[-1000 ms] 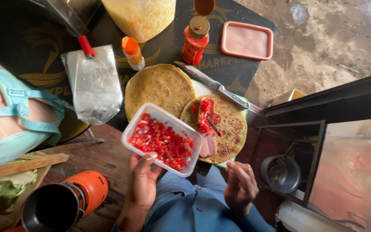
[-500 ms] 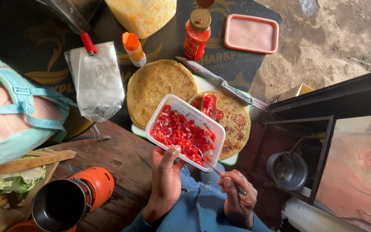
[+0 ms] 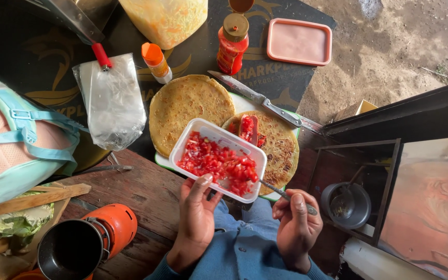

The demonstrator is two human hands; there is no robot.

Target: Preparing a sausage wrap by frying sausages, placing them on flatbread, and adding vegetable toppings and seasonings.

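Red chopped tomato (image 3: 219, 165) fills our white plastic tub (image 3: 185, 146), gripped by left hand (image 3: 197, 217); right hand (image 3: 297, 228) fingers pinch a metal spoon (image 3: 276, 190) above round flatbreads (image 3: 187, 106).

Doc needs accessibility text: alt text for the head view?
Left hand holds a white rectangular plastic tub of chopped red tomato while the right hand dips a metal spoon into it, above two round golden flatbreads and a steel knife.

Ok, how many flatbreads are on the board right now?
2. One flatbread lies bare on the left; the other flatbread on the right carries red filling and sits partly under the tub held by the left hand.
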